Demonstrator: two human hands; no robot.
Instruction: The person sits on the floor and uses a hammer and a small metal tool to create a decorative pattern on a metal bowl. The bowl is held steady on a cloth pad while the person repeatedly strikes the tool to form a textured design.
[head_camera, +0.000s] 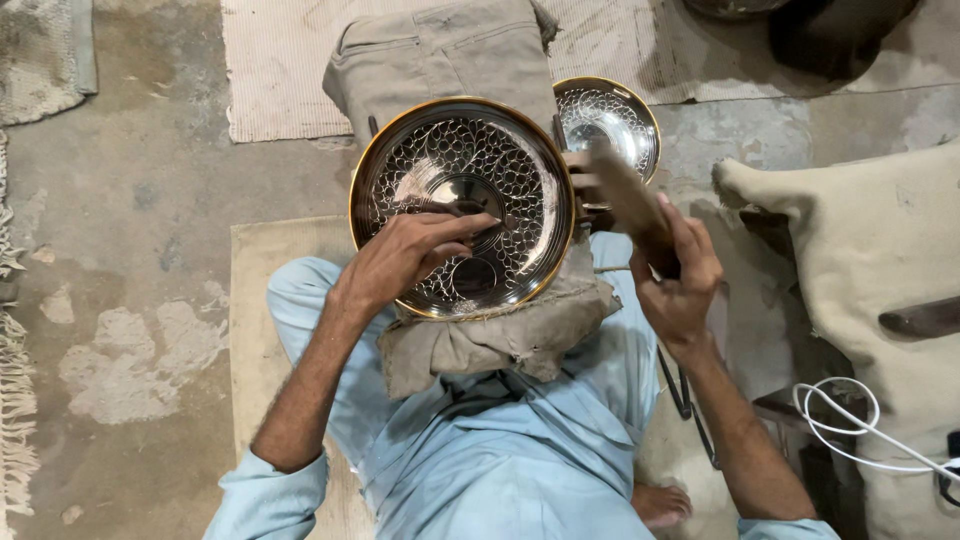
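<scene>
Left hand: we see the left hand (415, 255) resting inside the large metal dish (462, 207), fingertips pinched together near the dish's centre, pressing on the patterned surface; we cannot tell whether anything small is held between them.
Right hand: the right hand (678, 275) is clenched around the handle of a wooden mallet (625, 195), whose head hangs blurred just beside the dish's right rim.
Large dish: round, silvery with a brass-coloured rim and a scale-like engraved pattern; it lies tilted on a grey cloth pad (500, 335) over our lap, in the middle of the view.
Second dish: a smaller dish (610, 120) of the same kind lies behind the large one, toward the right, partly hidden by the mallet.
Clothing: pale blue garment (480, 450) covers our legs and arms.
Floor: bare concrete floor (130, 230) at left, a ribbed mat (280, 70) at the far edge.
Right side: a stuffed sack (860, 230) with a white cable (850, 425) looped near its lower edge.
</scene>
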